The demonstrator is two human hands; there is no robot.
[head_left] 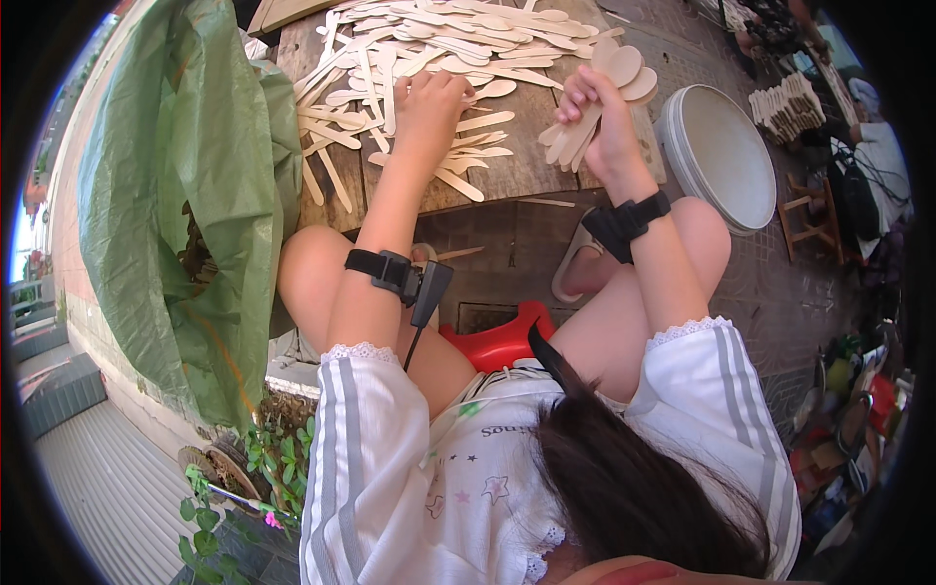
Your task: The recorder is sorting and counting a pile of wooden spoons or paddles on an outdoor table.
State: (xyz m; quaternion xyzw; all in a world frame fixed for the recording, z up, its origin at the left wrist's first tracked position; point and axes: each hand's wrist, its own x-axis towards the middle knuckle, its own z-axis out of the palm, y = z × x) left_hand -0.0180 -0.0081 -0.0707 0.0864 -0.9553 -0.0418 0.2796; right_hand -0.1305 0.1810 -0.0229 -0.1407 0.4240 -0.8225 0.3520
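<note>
My right hand (pixel 606 122) is closed around a bundle of pale wooden spoons (pixel 624 66), their bowls fanned out above the fist and handles pointing down. Over the loose heap of wooden spoons (pixel 429 39) on the table, my left hand (pixel 429 105) rests palm down with its fingers bent together into the pile. Whatever lies under those fingertips is hidden by the hand. One spoon (pixel 495 89) lies right beside the left thumb, and several more (pixel 473 156) lie to the right of that wrist. Both forearms wear black straps with small devices.
The worn wooden table (pixel 531 146) stands before my knees. A white round bucket (pixel 726 161) is at its right, with a wooden stool (pixel 811 219) and bundled sticks (pixel 788 105) beyond. Green tarpaulin (pixel 185 214) hangs at left. A red stool (pixel 499 336) shows beneath me.
</note>
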